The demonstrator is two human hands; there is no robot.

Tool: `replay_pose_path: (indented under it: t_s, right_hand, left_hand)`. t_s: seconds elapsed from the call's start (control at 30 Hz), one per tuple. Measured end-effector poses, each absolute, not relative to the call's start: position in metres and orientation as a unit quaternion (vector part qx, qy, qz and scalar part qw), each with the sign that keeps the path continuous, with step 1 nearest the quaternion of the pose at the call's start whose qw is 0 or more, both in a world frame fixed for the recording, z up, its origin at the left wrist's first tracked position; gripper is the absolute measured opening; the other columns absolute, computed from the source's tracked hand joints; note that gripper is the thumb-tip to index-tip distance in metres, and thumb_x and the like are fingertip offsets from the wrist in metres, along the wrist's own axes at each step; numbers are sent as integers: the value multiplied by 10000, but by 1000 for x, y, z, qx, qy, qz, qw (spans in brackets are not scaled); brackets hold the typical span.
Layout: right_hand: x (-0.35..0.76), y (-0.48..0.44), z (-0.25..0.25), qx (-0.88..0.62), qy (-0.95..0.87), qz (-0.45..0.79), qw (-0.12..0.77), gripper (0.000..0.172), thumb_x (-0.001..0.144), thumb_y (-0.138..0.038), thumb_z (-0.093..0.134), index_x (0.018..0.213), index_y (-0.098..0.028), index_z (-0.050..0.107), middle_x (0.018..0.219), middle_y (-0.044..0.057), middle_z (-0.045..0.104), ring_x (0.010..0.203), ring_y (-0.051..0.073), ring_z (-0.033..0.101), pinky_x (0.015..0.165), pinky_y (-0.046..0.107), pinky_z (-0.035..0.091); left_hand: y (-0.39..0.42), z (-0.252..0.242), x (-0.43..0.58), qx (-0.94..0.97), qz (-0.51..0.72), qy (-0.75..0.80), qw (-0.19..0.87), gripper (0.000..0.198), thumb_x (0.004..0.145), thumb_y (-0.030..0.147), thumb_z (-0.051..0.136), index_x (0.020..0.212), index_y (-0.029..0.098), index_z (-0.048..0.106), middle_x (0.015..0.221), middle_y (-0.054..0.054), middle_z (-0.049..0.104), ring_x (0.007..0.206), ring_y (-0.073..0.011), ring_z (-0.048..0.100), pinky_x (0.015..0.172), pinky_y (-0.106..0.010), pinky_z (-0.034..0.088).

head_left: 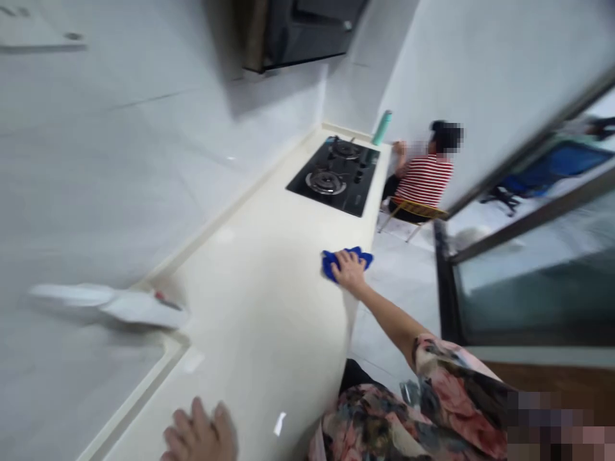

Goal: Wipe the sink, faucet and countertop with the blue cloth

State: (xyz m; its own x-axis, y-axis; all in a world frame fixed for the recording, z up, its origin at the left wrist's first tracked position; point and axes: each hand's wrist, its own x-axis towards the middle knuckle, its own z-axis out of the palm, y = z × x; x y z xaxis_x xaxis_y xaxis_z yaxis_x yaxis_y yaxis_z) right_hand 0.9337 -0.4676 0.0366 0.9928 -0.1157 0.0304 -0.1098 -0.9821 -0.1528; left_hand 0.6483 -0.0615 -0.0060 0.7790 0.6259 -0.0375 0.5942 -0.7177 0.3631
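My right hand (pixel 350 271) lies with its fingers spread on a blue cloth (pixel 329 265), pressing it against the front edge of the pale countertop (pixel 259 275). The cloth shows on both sides of the hand. At the bottom of the view my left hand (pixel 198 435) rests with fingers apart over the counter, near the wall side, with nothing in it. Farther along the counter, beyond the cloth, is a black two-burner gas stove (pixel 336 176).
A green bottle (pixel 382 127) stands behind the stove. One person in a striped shirt (pixel 425 180) sits on a chair right of the counter. A blurred white object (pixel 139 307) is by the left wall. A dark hood (pixel 307 29) hangs above; a glass door (pixel 538 288) is at right.
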Motion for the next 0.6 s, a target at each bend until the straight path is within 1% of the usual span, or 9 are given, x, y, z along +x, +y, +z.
replay_pose_path:
  t_s: [0.03, 0.07, 0.17, 0.3, 0.43, 0.6]
  right_hand:
    - [952, -472, 37, -993, 86, -34, 73, 505, 1089, -456, 442, 1518, -236, 592, 1570, 170, 551, 1428, 377, 405, 1116, 593, 348]
    - [971, -474, 36, -992, 95, -39, 75, 502, 1091, -433, 442, 1511, -204, 592, 1550, 202, 551, 1412, 392, 408, 1103, 605, 341]
    - [1026, -469, 33, -987, 124, -57, 84, 477, 1093, -402, 436, 1458, -152, 611, 1467, 255, 562, 1331, 415, 424, 1042, 614, 324]
    - [1088, -436, 26, -981, 153, -79, 91, 478, 1085, -397, 398, 1381, -91, 615, 1380, 299, 547, 1262, 424, 390, 980, 616, 293]
    - [1148, -391, 20, -982, 133, -83, 107, 493, 1075, -399, 390, 1359, -61, 608, 1358, 294, 538, 1261, 405, 341, 1010, 620, 261]
    - [1204, -314, 18, -985, 73, -68, 140, 532, 1087, -434, 328, 1431, -115, 580, 1438, 265, 514, 1318, 414, 291, 1106, 673, 203]
  left_hand:
    - [-63, -3, 648, 922, 31, 345, 175, 897, 1012, 674, 180, 1604, 88, 513, 1729, -250, 378, 1630, -478, 263, 1282, -721, 236]
    - [-65, 0, 649, 918, 22, 358, 167, 899, 1016, 669, 175, 1606, 79, 512, 1732, -249, 374, 1635, -472, 259, 1294, -709, 223]
    - [-72, 5, 648, 915, 30, 378, 136, 864, 1026, 637, 202, 1604, 77, 516, 1735, -242, 373, 1646, -448, 248, 1312, -685, 211]
    - [-73, 1, 640, 916, 30, 386, 110, 794, 1036, 598, 265, 1608, 108, 515, 1739, -204, 388, 1658, -414, 240, 1332, -661, 201]
    - [-71, -4, 630, 923, 36, 370, 98, 709, 1066, 549, 328, 1610, 133, 512, 1754, -183, 368, 1667, -391, 229, 1339, -657, 209]
    - [-77, 2, 624, 932, 53, 349, 86, 605, 1087, 443, 402, 1599, 146, 522, 1751, -180, 375, 1683, -352, 191, 1346, -642, 214]
